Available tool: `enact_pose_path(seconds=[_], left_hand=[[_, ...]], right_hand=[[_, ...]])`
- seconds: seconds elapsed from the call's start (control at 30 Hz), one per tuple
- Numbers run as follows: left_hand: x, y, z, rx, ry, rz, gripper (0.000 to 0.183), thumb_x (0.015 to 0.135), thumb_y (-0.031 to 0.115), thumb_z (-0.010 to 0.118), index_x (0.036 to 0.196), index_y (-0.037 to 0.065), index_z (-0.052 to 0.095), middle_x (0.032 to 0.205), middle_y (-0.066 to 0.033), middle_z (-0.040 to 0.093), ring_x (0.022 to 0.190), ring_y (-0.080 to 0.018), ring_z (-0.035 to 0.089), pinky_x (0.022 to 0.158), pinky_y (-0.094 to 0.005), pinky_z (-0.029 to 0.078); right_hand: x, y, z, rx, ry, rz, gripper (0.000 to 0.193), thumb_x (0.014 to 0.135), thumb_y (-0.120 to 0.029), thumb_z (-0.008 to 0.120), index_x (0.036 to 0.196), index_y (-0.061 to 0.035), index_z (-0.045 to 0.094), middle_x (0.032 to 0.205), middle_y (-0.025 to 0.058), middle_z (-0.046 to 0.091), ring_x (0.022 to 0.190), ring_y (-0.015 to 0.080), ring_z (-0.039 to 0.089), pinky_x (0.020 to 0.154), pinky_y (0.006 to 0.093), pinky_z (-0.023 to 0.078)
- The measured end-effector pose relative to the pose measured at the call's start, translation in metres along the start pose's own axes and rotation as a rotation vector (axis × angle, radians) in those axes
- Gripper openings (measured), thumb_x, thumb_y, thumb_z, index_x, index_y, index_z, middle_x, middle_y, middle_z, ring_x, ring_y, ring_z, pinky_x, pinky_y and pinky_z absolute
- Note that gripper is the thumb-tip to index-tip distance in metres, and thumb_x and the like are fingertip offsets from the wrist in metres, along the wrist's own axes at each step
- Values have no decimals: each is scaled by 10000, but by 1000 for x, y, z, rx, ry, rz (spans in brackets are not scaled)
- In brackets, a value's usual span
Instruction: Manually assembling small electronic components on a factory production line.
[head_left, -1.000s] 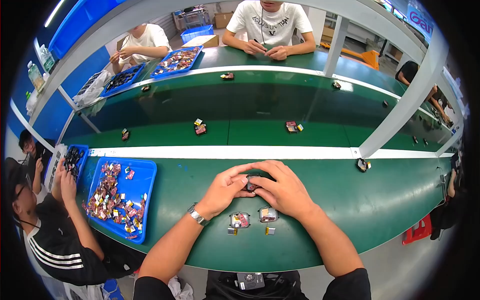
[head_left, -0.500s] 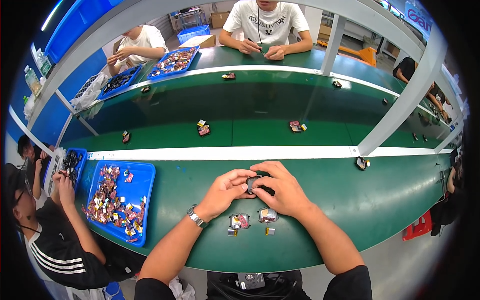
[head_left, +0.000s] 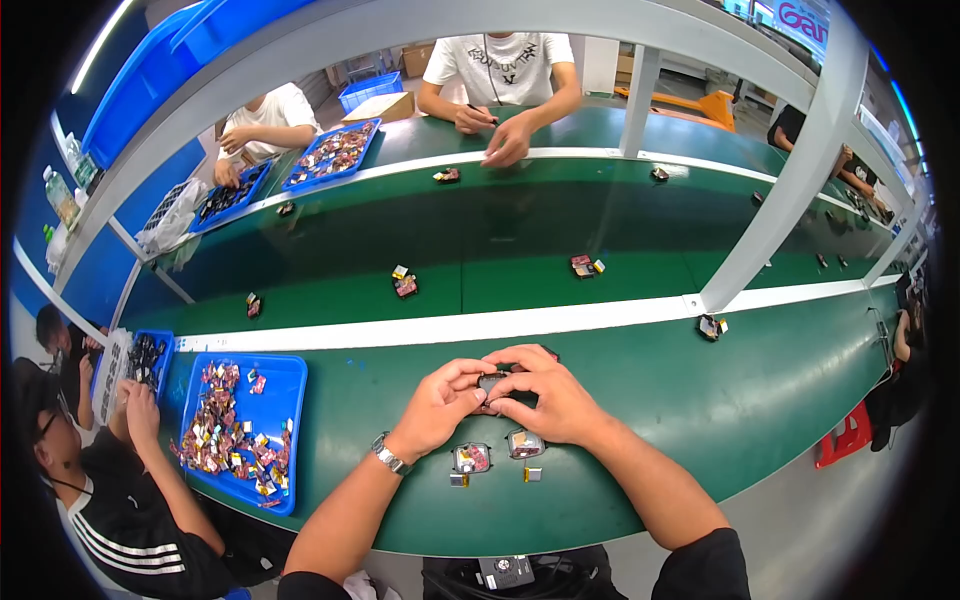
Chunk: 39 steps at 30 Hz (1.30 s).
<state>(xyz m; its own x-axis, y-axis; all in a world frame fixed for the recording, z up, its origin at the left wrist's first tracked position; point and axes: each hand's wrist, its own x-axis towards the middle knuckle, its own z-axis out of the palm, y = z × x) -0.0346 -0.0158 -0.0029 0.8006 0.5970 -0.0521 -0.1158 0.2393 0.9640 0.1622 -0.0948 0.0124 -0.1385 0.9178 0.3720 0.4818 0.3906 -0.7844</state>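
Observation:
Between the fingertips of both hands is a small dark device casing [head_left: 491,382]. My left hand [head_left: 437,408] grips its left side, and a metal-band watch is on that wrist. My right hand [head_left: 553,393] closes over the right side, its fingers covering much of the part. Just nearer to me lie two clear-edged casings, a left one [head_left: 472,458] and a right one [head_left: 525,444], with reddish circuit boards inside. A small silver-and-yellow battery [head_left: 459,480] sits below the left casing, and another battery [head_left: 533,475] below the right.
At my left a blue tray [head_left: 300,400] holds many circuit boards with batteries. Beyond the white rail [head_left: 440,331], a green belt [head_left: 520,220] carries scattered device parts [head_left: 404,283]. A grey post [head_left: 775,190] rises at right. Co-workers sit at left and across.
My view has shifted slightly. Both hands still hold the casing, with the fingers slightly rearranged. The person across has reached one hand out toward the belt.

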Motion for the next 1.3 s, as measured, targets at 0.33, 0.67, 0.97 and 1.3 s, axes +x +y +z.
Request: enact_pose_path(seconds=[0.33, 0.67, 0.97, 1.3], left_hand=[[0, -1, -1, -55, 26, -36, 313, 1003, 38, 447, 1312, -11, 465, 1261, -138, 583, 1142, -200, 598, 981, -350, 512], [0, -5, -3, -85, 6, -17, 296, 1014, 72, 455, 1300, -4, 479, 1252, -128, 592, 1149, -191, 596, 988, -352, 505], [-1, -9, 1, -83, 62, 25, 271, 1018, 72, 463, 1279, -2, 486, 1239, -126, 601, 1156, -195, 597, 996, -341, 504], [-2, -14, -5, -209, 15, 83, 263, 1006, 25, 464, 1268, 0, 480, 1329, -146, 549, 1200, -215, 570, 1020, -369, 495]], right_hand=[[-3, 2, 14, -77, 206, -32, 143, 788, -114, 756, 928, -85, 746, 1171, 60, 648, 1150, 268, 553, 952, 382, 459], [-4, 2, 14, -54, 151, -29, 132, 822, -123, 726, 942, -67, 730, 1189, 86, 626, 1148, 280, 540, 913, 373, 490], [-1, -3, 25, -59, 239, -52, 188, 772, -61, 752, 958, -89, 746, 1208, 74, 629, 1153, 278, 545, 938, 390, 479], [-1, -12, 23, -194, 255, -171, 221, 756, -38, 717, 976, -47, 703, 1227, 86, 622, 1176, 311, 542, 978, 419, 465]])
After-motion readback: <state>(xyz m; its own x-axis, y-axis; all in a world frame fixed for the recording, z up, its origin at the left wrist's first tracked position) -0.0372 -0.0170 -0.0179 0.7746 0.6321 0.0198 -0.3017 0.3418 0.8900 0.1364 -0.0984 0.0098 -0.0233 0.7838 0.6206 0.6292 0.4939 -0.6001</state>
